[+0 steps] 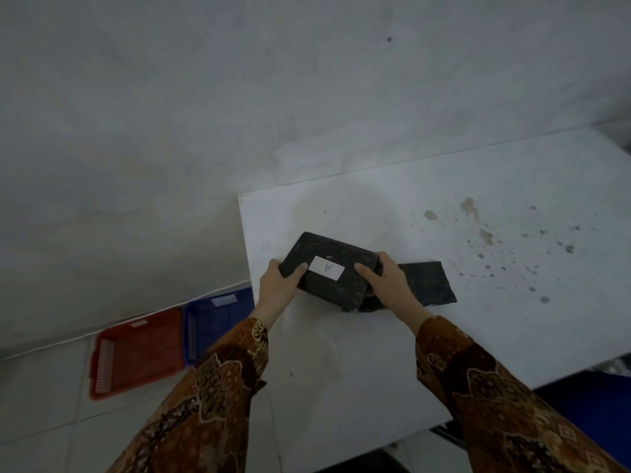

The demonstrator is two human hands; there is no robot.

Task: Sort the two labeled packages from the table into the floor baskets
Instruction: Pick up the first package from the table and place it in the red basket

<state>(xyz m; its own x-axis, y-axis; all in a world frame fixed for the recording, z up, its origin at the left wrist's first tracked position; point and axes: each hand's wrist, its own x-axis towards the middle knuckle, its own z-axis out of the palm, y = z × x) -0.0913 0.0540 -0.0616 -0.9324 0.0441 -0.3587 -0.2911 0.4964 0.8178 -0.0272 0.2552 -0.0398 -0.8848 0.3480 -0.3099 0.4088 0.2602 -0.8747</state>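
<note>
Both hands are on the top package [336, 272] at the centre of the frame. It is black, wrapped, with a white label [326, 268] bearing a handwritten letter that reads like an A seen upside down. The left hand [278, 285] clamps the package's left end, thumb on top just beside the label, fingers curled under the edge. The right hand [384, 279] grips the right end the same way, thumb pressed on the top face, fingers wrapped round the far corner. So both hands are closed firmly on this one package.

Whether it is lifted clear or resting on the bench [495, 186] I cannot tell. It sits tilted in the frame, overlapping a second black package [428, 283] that lies flat on the bench to the right, partly hidden under the right hand. No label shows on that one from here.

The bench is white and stained, with brown blotches and dark speckles toward the right of the frame. Down at lower left, on the tiled floor [41, 397], two baskets stand side by side and touching: a red basket [136, 349] on the left, a blue basket [218, 319] to its right, part tucked behind the bench edge and the left sleeve [211, 397]. Each carries a small pale tag on its far rim, too blurred to read. The patterned brown right sleeve [505, 397] fills the lower right.
</note>
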